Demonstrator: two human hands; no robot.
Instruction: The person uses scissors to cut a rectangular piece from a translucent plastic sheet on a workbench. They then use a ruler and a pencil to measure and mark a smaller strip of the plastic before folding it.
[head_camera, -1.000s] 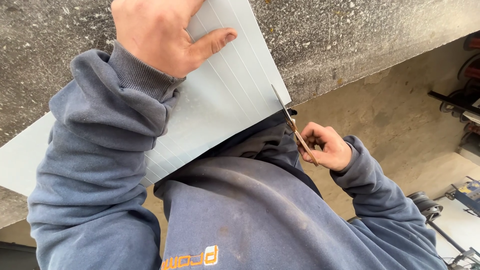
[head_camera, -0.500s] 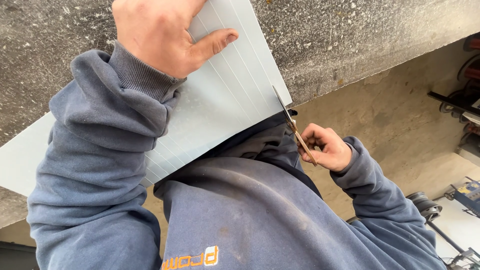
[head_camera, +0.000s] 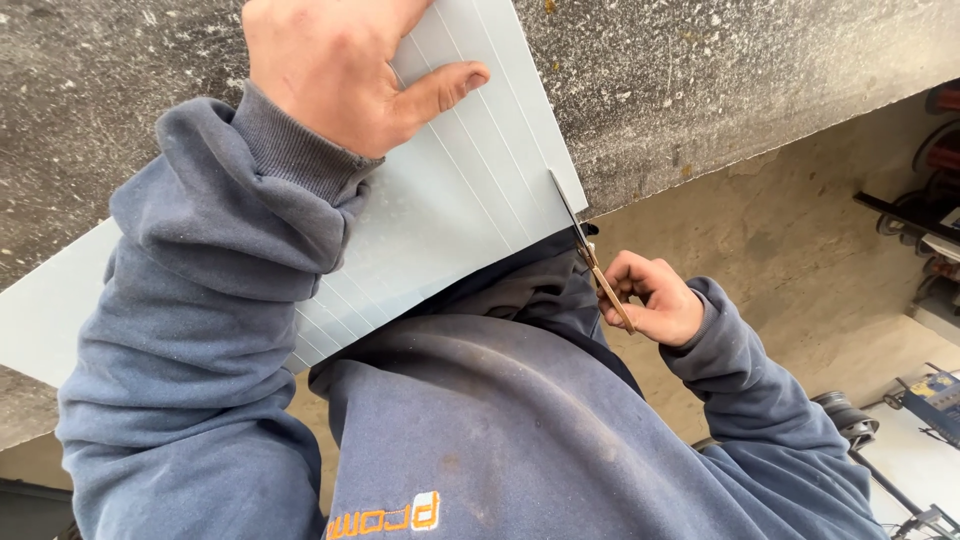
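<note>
Two hands | left hand (head_camera: 335, 70) flat on ribbed panel (head_camera: 455, 215) | right hand (head_camera: 650, 300) fingers closed around knife (head_camera: 590, 255)

Counted at the concrete ledge (head_camera: 700, 80)

Two hands: left (head_camera: 330, 70), right (head_camera: 650, 300). One ribbed pale panel (head_camera: 450, 210). One thin blade tool (head_camera: 590, 255), possibly a knife.

Rough grey concrete slab (head_camera: 700, 90) above a sandy daylit floor (head_camera: 800, 250).
</note>
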